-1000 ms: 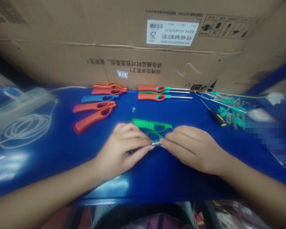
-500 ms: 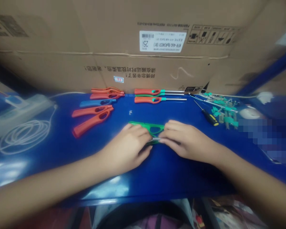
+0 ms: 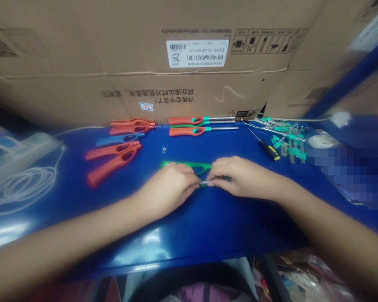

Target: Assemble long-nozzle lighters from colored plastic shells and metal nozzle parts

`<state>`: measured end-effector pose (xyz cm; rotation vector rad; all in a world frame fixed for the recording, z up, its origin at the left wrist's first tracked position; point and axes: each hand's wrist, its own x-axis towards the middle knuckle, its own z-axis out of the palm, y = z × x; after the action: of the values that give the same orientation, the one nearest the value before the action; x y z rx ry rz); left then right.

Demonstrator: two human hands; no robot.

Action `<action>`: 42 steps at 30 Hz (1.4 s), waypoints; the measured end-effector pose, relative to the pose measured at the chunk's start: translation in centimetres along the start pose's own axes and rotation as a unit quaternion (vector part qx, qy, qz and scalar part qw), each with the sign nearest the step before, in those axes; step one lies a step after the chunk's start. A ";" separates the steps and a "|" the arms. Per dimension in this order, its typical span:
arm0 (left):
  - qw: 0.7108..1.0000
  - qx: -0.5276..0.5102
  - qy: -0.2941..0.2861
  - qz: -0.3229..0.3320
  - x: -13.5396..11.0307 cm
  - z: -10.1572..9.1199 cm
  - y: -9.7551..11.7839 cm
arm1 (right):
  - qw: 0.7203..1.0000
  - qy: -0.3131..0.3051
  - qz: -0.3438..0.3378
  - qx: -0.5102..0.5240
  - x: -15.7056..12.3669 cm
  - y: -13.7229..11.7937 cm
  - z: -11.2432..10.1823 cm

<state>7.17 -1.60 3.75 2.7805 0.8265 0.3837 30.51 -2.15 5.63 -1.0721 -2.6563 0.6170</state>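
Observation:
My left hand (image 3: 175, 184) is closed in a pinch on one end of a small silvery part (image 3: 204, 183). The fingertips of my right hand (image 3: 236, 177) pinch its other end. Fingers cover most of the part, so its full shape is hidden. Just behind both hands lies a green lighter casing (image 3: 202, 167) with a trigger opening, partly covered by them. Farther back, several finished-looking lighters with orange handles (image 3: 186, 131) and metal tubes lie side by side. To the left are red casings (image 3: 113, 165) and a blue casing (image 3: 119, 139).
A screwdriver (image 3: 269, 150) with a black and yellow handle rests at the right, beside a pile of teal and metal lighter parts (image 3: 291, 140). Coiled white cable (image 3: 22, 188) and a power strip (image 3: 28, 155) occupy the left. A cardboard wall (image 3: 82, 50) closes off the back of the blue table (image 3: 189, 235).
The camera view has swung slightly, so the table items appear farther left. Both hands keep their pinch on the small part, with the fingers shifted a little; the green casing stays behind them.

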 end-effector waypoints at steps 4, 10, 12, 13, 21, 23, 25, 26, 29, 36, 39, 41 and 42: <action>1.000 -0.001 0.000 -0.003 0.2 0.1 -0.1 | 1.000 -0.002 0.012 -0.011 0.0 0.2 0.0; 1.000 -0.014 0.008 -0.001 0.6 0.2 -0.2 | 1.000 0.004 0.011 -0.016 -0.2 0.4 -0.7; 1.000 -0.015 0.009 -0.001 0.8 0.3 -0.1 | 1.000 -0.002 0.012 -0.021 -0.3 0.4 -1.0; 1.000 -0.014 0.006 -0.002 0.9 0.3 0.0 | 1.000 -0.007 0.013 -0.025 -0.3 0.4 -1.1; 1.000 0.005 -0.022 -0.013 1.0 0.4 0.1 | 0.994 -0.024 -0.008 -0.108 -0.4 0.6 -0.6; 1.000 -0.001 -0.023 -0.010 1.0 0.3 0.2 | 0.991 -0.022 -0.015 -0.129 -0.4 0.5 -0.4; 1.000 -0.001 -0.022 -0.003 1.0 0.3 0.2 | 0.989 -0.022 -0.014 -0.147 -0.4 0.3 -0.3; 1.000 0.001 -0.022 -0.001 1.0 0.3 0.2 | 0.988 -0.022 -0.014 -0.154 -0.4 0.2 -0.3; 1.000 0.006 -0.023 0.008 1.0 0.3 0.2 | 0.984 -0.023 -0.023 -0.176 -0.3 -0.1 -0.2; 0.999 0.025 -0.028 0.008 0.6 0.5 0.4 | 0.970 -0.039 -0.057 -0.232 -0.4 -0.5 -0.2; 0.999 0.035 -0.024 0.013 0.4 0.5 0.6 | 0.966 -0.048 -0.063 -0.244 -0.4 -0.9 -0.1; 0.999 0.039 -0.021 0.016 0.4 0.5 0.8 | 0.964 -0.055 -0.067 -0.251 -0.5 -1.2 -0.1; 0.999 0.040 -0.018 0.017 0.4 0.5 0.8 | 0.963 -0.058 -0.068 -0.254 -0.5 -1.4 0.0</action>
<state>8.03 -2.14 3.52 2.8699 0.8033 0.3107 29.98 -3.38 6.24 -0.9717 -3.0479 -0.0437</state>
